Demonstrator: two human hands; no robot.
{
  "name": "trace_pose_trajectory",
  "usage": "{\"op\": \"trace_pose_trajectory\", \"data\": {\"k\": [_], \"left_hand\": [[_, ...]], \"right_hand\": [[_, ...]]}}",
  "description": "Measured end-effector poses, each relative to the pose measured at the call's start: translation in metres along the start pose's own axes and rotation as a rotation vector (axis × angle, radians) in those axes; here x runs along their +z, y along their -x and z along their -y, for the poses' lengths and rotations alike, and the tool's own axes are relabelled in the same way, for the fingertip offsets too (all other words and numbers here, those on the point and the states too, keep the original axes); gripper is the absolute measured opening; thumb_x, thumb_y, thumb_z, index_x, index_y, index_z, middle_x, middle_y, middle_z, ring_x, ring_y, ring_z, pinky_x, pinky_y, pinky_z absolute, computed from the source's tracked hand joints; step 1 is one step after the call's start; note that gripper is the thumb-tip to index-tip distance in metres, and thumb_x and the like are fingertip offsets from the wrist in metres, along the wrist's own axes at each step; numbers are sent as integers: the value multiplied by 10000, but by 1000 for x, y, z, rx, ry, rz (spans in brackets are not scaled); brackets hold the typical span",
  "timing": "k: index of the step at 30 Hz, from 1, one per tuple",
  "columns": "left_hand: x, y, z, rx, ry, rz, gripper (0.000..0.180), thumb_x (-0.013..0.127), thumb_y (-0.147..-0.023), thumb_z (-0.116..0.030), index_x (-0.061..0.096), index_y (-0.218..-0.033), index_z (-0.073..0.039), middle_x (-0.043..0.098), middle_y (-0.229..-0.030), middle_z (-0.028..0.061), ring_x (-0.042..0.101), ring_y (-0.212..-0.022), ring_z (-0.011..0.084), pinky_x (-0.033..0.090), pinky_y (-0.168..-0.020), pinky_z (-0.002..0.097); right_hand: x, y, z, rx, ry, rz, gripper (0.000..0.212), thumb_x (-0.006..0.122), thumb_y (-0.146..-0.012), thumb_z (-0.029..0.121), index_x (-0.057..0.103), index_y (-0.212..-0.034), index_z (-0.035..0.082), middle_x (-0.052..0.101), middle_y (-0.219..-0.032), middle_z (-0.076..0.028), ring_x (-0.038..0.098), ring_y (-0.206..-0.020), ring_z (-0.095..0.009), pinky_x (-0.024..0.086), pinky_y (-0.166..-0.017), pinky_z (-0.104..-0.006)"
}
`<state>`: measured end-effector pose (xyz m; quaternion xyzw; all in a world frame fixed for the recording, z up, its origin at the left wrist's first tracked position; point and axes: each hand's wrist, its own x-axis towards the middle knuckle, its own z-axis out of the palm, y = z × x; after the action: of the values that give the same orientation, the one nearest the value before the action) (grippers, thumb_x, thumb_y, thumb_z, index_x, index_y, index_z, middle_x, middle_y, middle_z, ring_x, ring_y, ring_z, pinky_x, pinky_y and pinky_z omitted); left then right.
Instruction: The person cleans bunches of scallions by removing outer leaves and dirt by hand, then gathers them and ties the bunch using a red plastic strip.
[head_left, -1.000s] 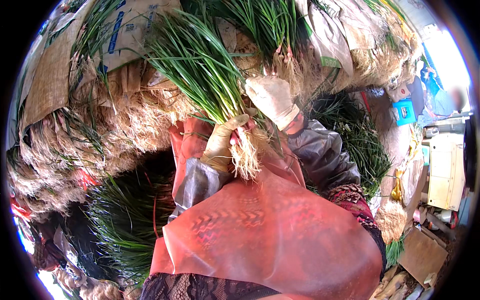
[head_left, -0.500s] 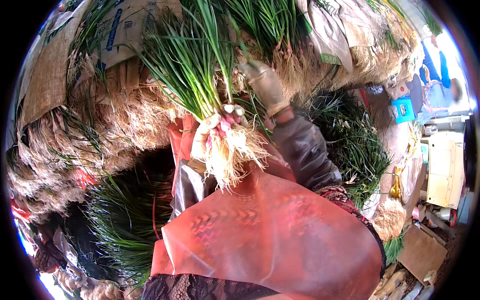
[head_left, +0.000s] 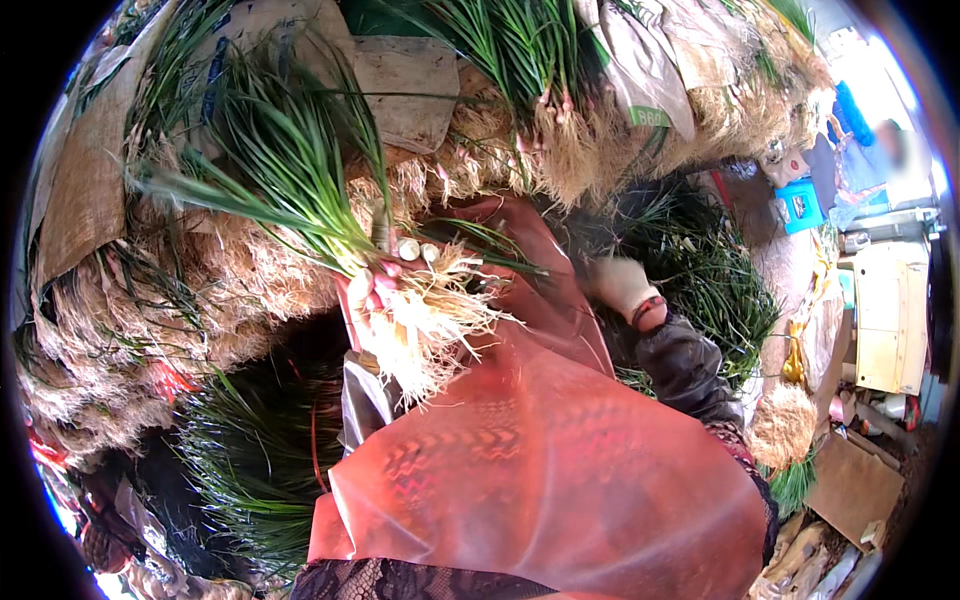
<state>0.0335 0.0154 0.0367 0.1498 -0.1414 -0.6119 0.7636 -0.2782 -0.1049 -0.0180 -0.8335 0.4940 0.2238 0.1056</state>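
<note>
A bunch of spring onions with long green leaves, pinkish bulbs and pale stringy roots is held up in front of the apron, tilted with its leaves to the upper left. My left hand is closed round it at the bulbs; pale glove tips show, while the rest is hidden behind bulbs and roots. To the right, my right hand, in a cream glove, hangs beside a heap of green leaves. Its fingers are smeared by motion, so whether they hold anything is unclear.
A long stack of spring onions with roots outward crosses the far side, partly under sacking. More green leaves lie at lower left. On the right are a blue container, a cream cabinet and a cardboard piece.
The bunch in my left hand has swung left and tilted further. My right hand has moved away from its leaves, down and to the right, beside the green heap.
</note>
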Motion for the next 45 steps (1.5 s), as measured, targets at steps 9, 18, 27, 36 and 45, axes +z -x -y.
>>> {"op": "trace_pose_trajectory", "data": {"k": [9,18,27,36,45], "left_hand": [[15,-3,0,-72,-53,-90,532,627,-806,-197,461,-1229,81,532,-1178,298,579,-1035,351,504,-873,447],[18,-30,24,-303,-252,-46,181,581,-843,-140,609,-847,38,650,-929,145,536,-594,81,425,-497,167],[27,-14,10,-211,-248,-166,569,573,-825,-105,350,-1296,124,609,-981,194,610,-911,265,479,-864,316],[42,0,11,-314,-300,-150,231,610,-818,-122,550,-953,56,628,-851,162,600,-759,216,491,-708,268],[18,2,25,-166,-425,-60,302,598,-834,-252,561,-813,47,660,-875,235,545,-561,121,413,-473,188]], "right_hand": [[-134,-147,77,111,-574,-692,390,569,-866,183,539,-1231,49,665,-904,-176,649,-828,-278,496,-707,-359],[-98,-58,114,-575,-1296,-334,224,613,-881,104,649,-1060,-23,672,-990,-72,599,-827,-88,484,-727,-222],[-100,-54,103,-322,-1202,-799,149,647,-849,115,672,-949,7,663,-813,-82,623,-735,-149,487,-635,-283],[-109,-36,108,-324,-1637,134,187,563,-908,146,653,-957,-10,653,-776,-51,611,-714,-101,469,-625,-214],[-76,-66,124,-672,-1888,250,346,496,-953,220,553,-1211,-4,611,-1130,-64,557,-946,-116,453,-849,-260]]}}
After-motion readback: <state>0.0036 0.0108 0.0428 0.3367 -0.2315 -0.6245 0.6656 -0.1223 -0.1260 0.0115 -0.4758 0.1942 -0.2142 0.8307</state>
